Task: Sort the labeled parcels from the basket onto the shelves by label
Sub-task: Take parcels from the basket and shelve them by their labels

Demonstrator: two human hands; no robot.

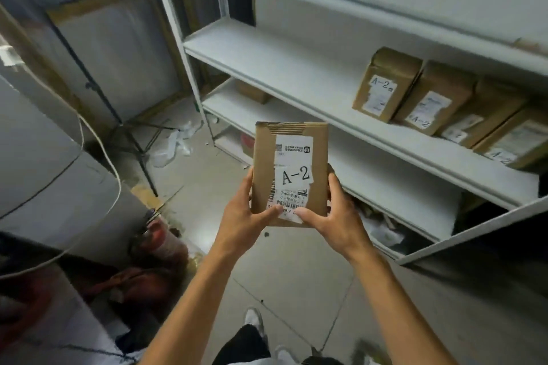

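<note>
- I see my left hand (241,216) and right hand (332,216) grasping one A-2 parcel (289,175), its long axis upright
- Four parcels (385,84) stand in a row on the shelf (296,74)

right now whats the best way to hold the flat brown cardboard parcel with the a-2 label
By its two long side edges near the bottom, coming from below, as the left hand and right hand do. The flat brown cardboard parcel is thin and upright, so this grip leaves its A-2 label readable.
</note>
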